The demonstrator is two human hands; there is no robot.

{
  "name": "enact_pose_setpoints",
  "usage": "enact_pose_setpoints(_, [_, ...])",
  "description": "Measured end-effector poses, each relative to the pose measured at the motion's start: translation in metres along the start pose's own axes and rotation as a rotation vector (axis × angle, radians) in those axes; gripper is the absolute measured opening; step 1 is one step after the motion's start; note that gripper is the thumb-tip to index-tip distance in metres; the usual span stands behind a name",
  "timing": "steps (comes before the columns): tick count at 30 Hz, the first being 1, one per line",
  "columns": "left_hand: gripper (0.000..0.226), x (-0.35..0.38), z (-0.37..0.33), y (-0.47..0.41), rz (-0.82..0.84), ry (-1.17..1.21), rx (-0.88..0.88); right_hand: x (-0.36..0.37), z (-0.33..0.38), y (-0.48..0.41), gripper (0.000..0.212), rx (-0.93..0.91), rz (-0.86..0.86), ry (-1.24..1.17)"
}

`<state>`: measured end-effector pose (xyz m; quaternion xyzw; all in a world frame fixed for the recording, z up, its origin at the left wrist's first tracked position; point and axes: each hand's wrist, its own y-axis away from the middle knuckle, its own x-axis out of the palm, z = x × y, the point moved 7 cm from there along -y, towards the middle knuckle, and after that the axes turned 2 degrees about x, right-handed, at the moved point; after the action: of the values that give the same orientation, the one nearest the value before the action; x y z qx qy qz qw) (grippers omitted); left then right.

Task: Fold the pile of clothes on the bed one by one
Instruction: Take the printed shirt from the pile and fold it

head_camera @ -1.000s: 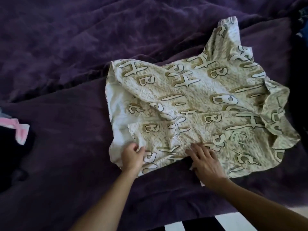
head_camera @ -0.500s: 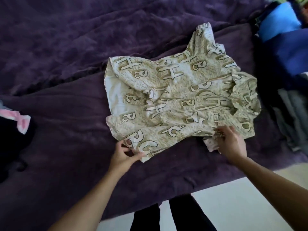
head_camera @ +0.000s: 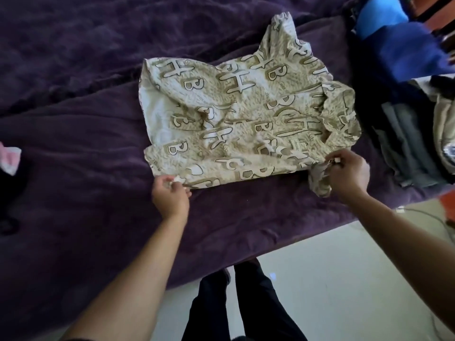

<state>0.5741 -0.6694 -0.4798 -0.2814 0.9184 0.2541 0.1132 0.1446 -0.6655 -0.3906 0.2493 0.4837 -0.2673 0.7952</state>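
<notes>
**Holding on at both corners**

A cream shirt with big tan letters [head_camera: 246, 114] lies crumpled on the fuzzy dark purple bed [head_camera: 73, 124]. The left hand [head_camera: 170, 196] pinches the near left corner with curled fingers. The right hand [head_camera: 348, 173] grips a bunch of cloth at the near right corner. A heap of blue and grey clothes [head_camera: 403, 70] sits on the bed's right side.
</notes>
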Motion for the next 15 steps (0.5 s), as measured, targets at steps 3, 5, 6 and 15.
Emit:
enact_pose_setpoints(3, [0.026, -0.042, -0.028, -0.014, 0.076, -0.171, 0.03, -0.037, 0.017, 0.009, 0.027, -0.178, -0.04, 0.088])
enact_pose_setpoints(5, [0.02, -0.063, -0.025, -0.015, 0.222, -0.469, 0.032, -0.047, 0.026, 0.026, 0.023, -0.373, -0.01, 0.151])
enact_pose_setpoints(6, [0.017, -0.069, -0.016, -0.012, 0.311, -0.599, 0.026, -0.044, 0.027, 0.04, 0.022, -0.464, 0.048, 0.191])
enact_pose_setpoints(15, [0.046, -0.079, 0.03, 0.031, 0.519, -1.357, 0.072, 0.026, -0.054, 0.103, 0.042, -0.3, 0.874, 0.593])
